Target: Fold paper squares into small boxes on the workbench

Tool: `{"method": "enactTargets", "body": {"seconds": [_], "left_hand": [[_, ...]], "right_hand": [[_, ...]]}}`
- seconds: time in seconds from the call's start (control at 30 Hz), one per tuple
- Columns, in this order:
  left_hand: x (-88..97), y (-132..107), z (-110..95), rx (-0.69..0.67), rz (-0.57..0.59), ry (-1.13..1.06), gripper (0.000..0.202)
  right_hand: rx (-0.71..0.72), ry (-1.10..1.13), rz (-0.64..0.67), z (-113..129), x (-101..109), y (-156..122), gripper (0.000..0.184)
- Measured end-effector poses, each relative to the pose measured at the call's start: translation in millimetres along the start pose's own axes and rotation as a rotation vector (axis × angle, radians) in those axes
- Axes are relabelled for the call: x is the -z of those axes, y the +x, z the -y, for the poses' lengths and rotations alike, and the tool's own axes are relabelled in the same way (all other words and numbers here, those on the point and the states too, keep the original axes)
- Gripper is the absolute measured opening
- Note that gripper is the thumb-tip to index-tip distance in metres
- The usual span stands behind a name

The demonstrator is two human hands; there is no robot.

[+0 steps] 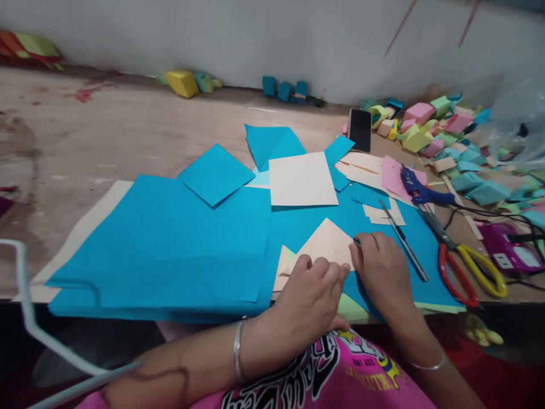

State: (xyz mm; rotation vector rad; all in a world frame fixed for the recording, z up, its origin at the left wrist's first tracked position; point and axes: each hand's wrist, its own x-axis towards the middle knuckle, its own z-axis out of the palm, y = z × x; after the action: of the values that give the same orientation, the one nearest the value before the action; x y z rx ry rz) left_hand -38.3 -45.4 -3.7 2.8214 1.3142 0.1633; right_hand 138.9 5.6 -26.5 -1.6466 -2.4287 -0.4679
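Observation:
A peach sheet of paper [327,243] lies with one corner pointing away from me, on top of blue sheets. My left hand [313,289] is closed at its near edge, fingers curled and pressed on the paper. At the right corner of the same sheet, my right hand [381,272] pinches it, its fingertips close to those of my left hand. The fingers cover the near part of the sheet, so any fold there is hidden. Just beyond lies a cream square of paper [302,180]. To the right of my right hand are a craft knife [406,244] and scissors [451,250] with red and yellow handles.
Large blue sheets [179,244] spread leftward to the table's front edge. A blue glue gun [426,190] with a cord, a purple device [508,247] and a phone [360,129] are on the right. Folded paper pieces [426,130] pile up at the back right. A wall stands behind.

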Motion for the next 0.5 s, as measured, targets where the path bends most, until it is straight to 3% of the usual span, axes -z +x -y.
{"method": "enactTargets", "body": {"seconds": [0.27,0.5], "left_hand": [[12.0,-34.5,10.5,0.041,0.035,0.053,0.093],[19.2,-68.0,17.1,0.175,0.066,0.135,0.082]], "right_hand": [[0.036,0.015,-0.005,-2.9,-0.5,-1.3,0.017],[0.040,0.033,0.005,-4.3,-0.8,-1.8,0.019]]}}
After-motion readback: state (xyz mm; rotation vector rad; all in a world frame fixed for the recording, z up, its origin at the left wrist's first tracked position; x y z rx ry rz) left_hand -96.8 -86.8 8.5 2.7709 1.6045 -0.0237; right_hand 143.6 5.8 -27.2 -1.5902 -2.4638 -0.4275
